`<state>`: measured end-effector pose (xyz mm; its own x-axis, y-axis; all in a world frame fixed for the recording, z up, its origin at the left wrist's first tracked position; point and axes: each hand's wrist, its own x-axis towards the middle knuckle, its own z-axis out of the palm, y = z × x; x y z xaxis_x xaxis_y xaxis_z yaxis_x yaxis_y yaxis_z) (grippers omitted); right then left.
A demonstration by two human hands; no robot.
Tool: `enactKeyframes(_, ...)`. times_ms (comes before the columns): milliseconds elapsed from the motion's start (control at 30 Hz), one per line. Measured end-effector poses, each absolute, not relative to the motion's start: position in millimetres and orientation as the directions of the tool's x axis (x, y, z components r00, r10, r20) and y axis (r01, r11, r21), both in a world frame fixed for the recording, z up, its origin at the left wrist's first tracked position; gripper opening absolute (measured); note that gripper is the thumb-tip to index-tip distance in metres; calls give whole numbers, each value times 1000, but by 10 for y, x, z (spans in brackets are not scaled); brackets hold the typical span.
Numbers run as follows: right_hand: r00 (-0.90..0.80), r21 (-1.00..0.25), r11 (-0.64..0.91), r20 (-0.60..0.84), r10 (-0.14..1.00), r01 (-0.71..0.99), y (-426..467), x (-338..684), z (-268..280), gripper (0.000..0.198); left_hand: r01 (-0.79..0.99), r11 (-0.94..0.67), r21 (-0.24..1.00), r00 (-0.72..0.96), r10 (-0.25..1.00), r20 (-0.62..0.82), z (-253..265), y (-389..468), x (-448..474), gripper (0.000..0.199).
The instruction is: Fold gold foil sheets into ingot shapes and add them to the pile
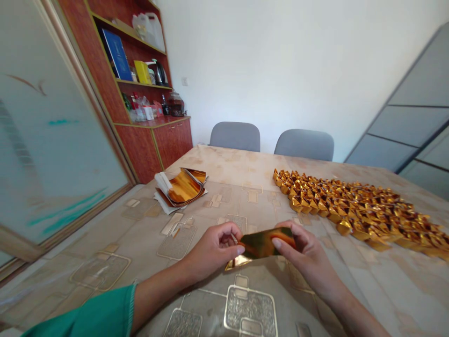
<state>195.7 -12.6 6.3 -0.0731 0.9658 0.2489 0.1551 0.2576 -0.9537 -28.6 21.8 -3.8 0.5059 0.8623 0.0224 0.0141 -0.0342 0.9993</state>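
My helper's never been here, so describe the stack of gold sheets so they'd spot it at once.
On the table, look toward the side nearest the red cabinet. The stack lies there, beyond the left hand. Unlike the folded gold pieces massed at right, its sheets are broad and curled, with white showing.

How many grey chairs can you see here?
2: the left chair and the right chair, side by side beyond the far edge of the table; others may be hidden.

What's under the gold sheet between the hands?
Below the left end of the gold sheet, a bright gold corner shows, perhaps a fold of it, above the patterned tablecloth. The rest is covered, including some fingertips of the right hand.
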Motion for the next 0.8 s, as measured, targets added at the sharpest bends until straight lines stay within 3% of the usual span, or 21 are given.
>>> enactKeyframes(100,-17,-959,233,233,972,161,-136,1924,21,22,-27,89,996,546,835,-59,-32,238,-289,21)
enactKeyframes(233,-177,-994,112,108,978,8,-187,1976,55,35,-49,266,963,550,812,-196,-16,309,-353,25)
enactKeyframes(300,-227,-993,103,112,968,-50,-201,2037,79,38,-73,317,946,561,797,-223,-3,340,-397,28)
enactKeyframes(367,-228,-984,181,176,958,0,-200,2087,81,35,-86,350,933,594,770,-234,6,360,-435,30)
enactKeyframes(433,-264,-933,325,278,923,154,-192,2100,62,33,-62,371,926,639,728,-249,4,372,-459,34)
enactKeyframes(533,-435,-754,560,401,806,343,-195,2045,44,44,3,392,920,715,642,-276,-20,383,-468,39)
enactKeyframes(700,-646,-509,736,387,658,445,-226,1922,104,18,83,335,939,791,551,-266,-74,419,-442,38)
enactKeyframes(800,-704,-445,773,354,616,452,-228,1907,127,11,132,268,954,794,548,-264,-89,450,-432,37)
